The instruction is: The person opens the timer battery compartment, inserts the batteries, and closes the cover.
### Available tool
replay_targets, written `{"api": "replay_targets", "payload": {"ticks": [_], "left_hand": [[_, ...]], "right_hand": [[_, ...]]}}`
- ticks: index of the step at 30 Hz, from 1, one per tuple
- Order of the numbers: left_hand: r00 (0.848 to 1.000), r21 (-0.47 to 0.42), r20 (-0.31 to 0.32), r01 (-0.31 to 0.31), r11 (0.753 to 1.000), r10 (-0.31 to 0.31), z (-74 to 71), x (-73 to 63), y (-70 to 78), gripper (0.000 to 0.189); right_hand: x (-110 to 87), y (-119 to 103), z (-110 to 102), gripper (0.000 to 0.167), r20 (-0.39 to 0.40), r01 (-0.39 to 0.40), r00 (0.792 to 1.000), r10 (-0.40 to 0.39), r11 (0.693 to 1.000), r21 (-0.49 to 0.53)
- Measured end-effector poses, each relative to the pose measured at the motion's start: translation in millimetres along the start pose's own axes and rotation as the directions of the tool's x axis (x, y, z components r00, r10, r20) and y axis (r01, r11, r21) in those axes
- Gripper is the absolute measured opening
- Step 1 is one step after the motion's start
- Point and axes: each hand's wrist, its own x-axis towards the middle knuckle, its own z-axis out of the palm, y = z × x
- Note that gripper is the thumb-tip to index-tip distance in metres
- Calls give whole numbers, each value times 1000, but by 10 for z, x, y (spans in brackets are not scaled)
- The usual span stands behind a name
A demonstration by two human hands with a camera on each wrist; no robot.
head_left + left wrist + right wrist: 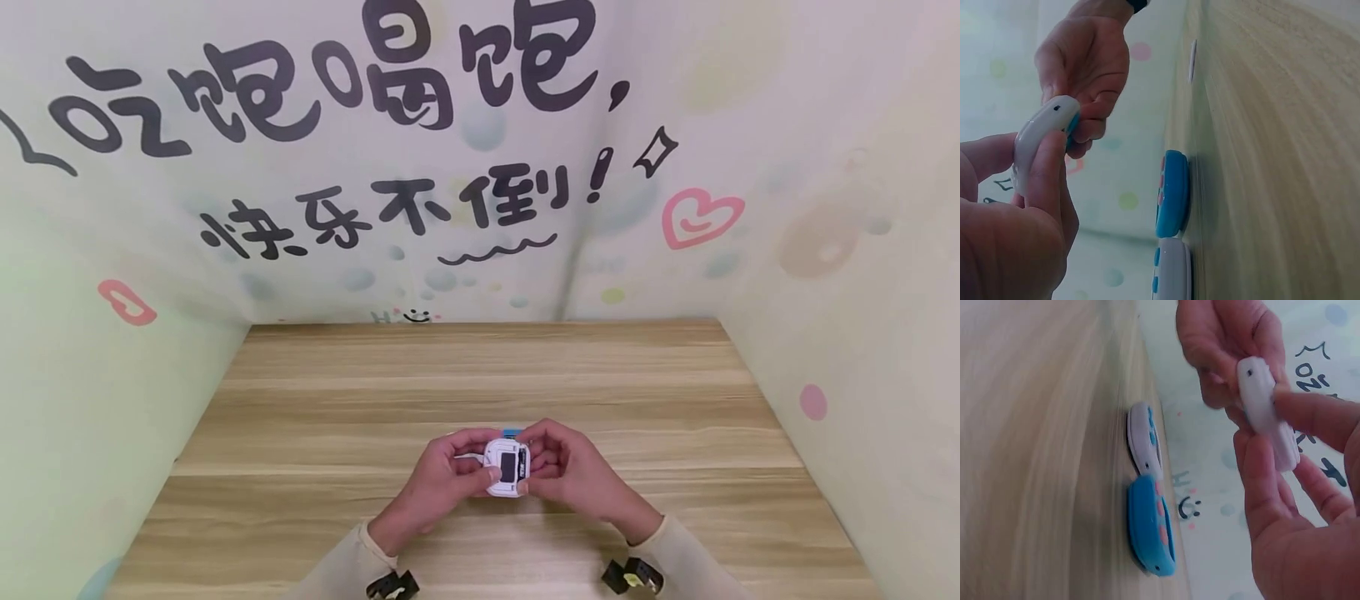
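Observation:
Both hands hold a small, rounded white handheld device [507, 468] between them, raised over the table. Its side facing up has a dark rectangular panel and, along the right edge, a dark strip with light lettering. My left hand [438, 483] grips the left side, thumb on the face. With thumb and index finger my right hand [585, 479] pinches the right edge. A bit of blue shows on the device's [1044, 140] far side in the left wrist view. Fingers cover much of its rim in the right wrist view.
On the wooden table [480, 367] lie a blue device with pink buttons [1150, 525] and a white one with blue buttons [1144, 437], end to end. A thin pale piece [1193, 61] lies apart from them. Printed walls [817, 250] enclose the back and sides.

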Motion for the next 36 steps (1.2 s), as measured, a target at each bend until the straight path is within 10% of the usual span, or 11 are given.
{"api": "replay_targets", "payload": {"ticks": [5,15,30,36], "left_hand": [[1000,27,-6,4,1000,-4,23,-2,-19,54],[998,15,-58,9,1000,-8,-17,0,-73,57],[990,-21,-141,19,1000,-22,-226,-74,-78,55],[989,-14,-148,26,1000,-27,-254,-96,-83,55]], "right_hand": [[-21,49,15,51,-7,-49,999,50,997,60],[-56,-2,-117,45,-19,-15,1000,11,977,-214],[-388,157,-696,34,-197,-133,980,35,846,-516],[-495,236,-756,35,-214,-258,963,166,799,-543]]}}
